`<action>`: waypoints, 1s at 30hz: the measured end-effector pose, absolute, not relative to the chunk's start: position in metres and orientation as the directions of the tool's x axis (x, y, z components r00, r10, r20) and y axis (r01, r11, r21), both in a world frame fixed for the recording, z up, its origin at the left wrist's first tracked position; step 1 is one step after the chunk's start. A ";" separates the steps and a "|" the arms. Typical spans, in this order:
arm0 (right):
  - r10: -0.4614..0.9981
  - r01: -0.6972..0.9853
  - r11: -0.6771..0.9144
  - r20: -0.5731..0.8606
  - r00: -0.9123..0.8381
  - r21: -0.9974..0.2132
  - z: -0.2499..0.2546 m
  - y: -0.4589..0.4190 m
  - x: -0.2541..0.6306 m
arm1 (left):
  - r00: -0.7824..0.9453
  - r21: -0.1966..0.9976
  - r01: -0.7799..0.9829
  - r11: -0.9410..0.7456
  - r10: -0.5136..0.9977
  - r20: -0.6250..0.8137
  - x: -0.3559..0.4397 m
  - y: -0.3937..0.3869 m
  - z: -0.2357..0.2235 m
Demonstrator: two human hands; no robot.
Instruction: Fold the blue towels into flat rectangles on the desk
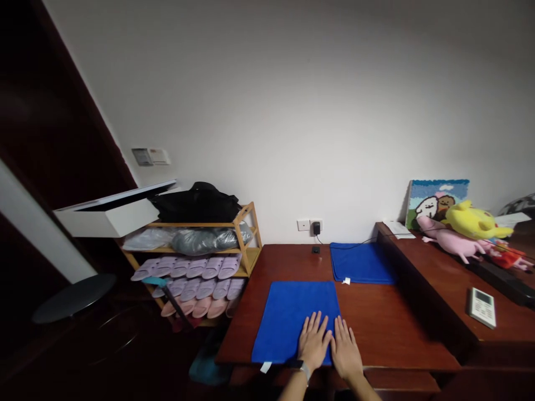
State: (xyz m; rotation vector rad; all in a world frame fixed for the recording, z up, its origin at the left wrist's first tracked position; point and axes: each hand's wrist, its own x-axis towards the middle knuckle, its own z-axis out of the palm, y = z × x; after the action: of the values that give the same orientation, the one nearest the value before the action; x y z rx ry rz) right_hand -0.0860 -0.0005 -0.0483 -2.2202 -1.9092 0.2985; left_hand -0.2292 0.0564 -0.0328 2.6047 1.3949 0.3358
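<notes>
A blue towel (pixel 288 312) lies spread flat on the dark wooden table (pixel 384 323), near its front edge. My left hand (pixel 313 341) rests flat on the towel's near right corner, fingers stretched out and apart. My right hand (pixel 345 348) lies flat beside it, almost touching, partly on the towel's right edge and partly on the table. Neither hand holds anything. A watch band shows on my left wrist. A second blue towel (pixel 360 263) lies flat at the back of the table by the wall.
A wooden shoe rack (pixel 246 245) with several slippers stands left of the table, a black bag (pixel 196 203) and white box (pixel 108 214) on top. A raised desk (pixel 443 278) on the right carries plush toys (pixel 468 228), a picture and a remote (pixel 481 306). A charger (pixel 316 228) sits in the wall socket.
</notes>
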 end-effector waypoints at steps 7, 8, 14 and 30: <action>0.985 0.946 -0.173 -0.032 0.171 -0.272 -0.049 -0.001 -0.087 | 0.174 0.108 0.976 -0.189 0.975 0.137 -0.362 0.095 -0.032; 0.984 0.948 -0.178 -0.041 0.173 -0.265 -0.049 -0.001 -0.086 | 0.161 0.098 0.979 -0.176 0.976 0.143 -0.374 0.098 -0.033; 0.978 0.938 -0.208 -0.071 0.196 -0.277 -0.034 0.012 -0.083 | 0.176 0.090 0.977 -0.194 0.969 0.171 -0.391 0.098 -0.038; 0.975 0.937 -0.220 -0.045 0.216 -0.272 -0.037 0.055 -0.076 | 0.275 0.099 0.947 -0.306 0.929 0.247 -0.341 0.103 -0.025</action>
State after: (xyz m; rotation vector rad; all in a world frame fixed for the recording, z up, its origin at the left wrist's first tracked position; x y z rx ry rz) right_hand -0.0756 0.0547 -0.0372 -2.2976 -1.8325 0.3061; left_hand -0.3414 0.1031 -0.0248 2.5614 1.8878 0.4172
